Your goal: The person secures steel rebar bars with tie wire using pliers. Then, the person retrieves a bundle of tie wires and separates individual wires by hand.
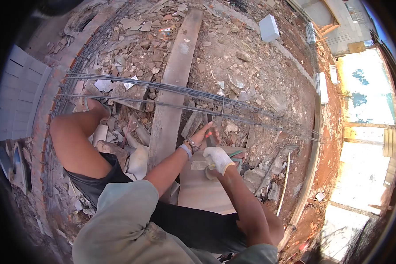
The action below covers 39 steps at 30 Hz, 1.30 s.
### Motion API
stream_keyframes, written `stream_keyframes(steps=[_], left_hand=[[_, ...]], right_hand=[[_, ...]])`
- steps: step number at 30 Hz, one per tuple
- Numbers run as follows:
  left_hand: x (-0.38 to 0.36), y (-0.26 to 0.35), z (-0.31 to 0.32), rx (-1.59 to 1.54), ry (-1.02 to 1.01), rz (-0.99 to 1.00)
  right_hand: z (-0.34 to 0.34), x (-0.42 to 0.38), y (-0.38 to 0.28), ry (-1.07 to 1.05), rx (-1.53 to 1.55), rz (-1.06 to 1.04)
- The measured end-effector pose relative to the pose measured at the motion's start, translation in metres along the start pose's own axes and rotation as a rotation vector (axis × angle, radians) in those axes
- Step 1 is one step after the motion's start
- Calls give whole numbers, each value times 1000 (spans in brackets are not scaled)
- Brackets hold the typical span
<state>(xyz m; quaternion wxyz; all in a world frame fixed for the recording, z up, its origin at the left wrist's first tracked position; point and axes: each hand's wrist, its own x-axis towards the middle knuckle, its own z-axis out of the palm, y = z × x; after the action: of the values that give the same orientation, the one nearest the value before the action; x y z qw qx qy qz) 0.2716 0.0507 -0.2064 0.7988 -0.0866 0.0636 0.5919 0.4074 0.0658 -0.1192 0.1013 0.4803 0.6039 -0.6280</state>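
Your left hand (201, 136) curls fingers round red-marked tool (211, 139) — keep it steady; gloved right hand (217, 158), at 5 o'clock — cannot tell finger grip.

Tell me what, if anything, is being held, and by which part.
A dark tool, held in the left hand at its red-marked stretch. Whether the gloved right hand also grips its near end cannot be told.

Bars (185, 91) across the plank (180, 57)
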Motion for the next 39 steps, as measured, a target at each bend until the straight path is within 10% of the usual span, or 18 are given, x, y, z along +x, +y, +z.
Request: stream_keyframes(steps=[7, 12, 18, 25, 39], left_hand=[[-5, -11, 34, 412, 549, 80], [14, -15, 32, 545, 792, 87], [-5, -2, 17, 305, 459, -43], [-16, 6, 14, 44, 116, -139], [-14, 18, 11, 324, 253, -174]], right_hand=[[22, 10, 11, 498, -646, 104], [55, -14, -24, 694, -510, 208], [47, -27, -45, 326, -304, 212], [11, -19, -11, -473, 1002, 221], [51, -4, -39, 52, 634, 351]])
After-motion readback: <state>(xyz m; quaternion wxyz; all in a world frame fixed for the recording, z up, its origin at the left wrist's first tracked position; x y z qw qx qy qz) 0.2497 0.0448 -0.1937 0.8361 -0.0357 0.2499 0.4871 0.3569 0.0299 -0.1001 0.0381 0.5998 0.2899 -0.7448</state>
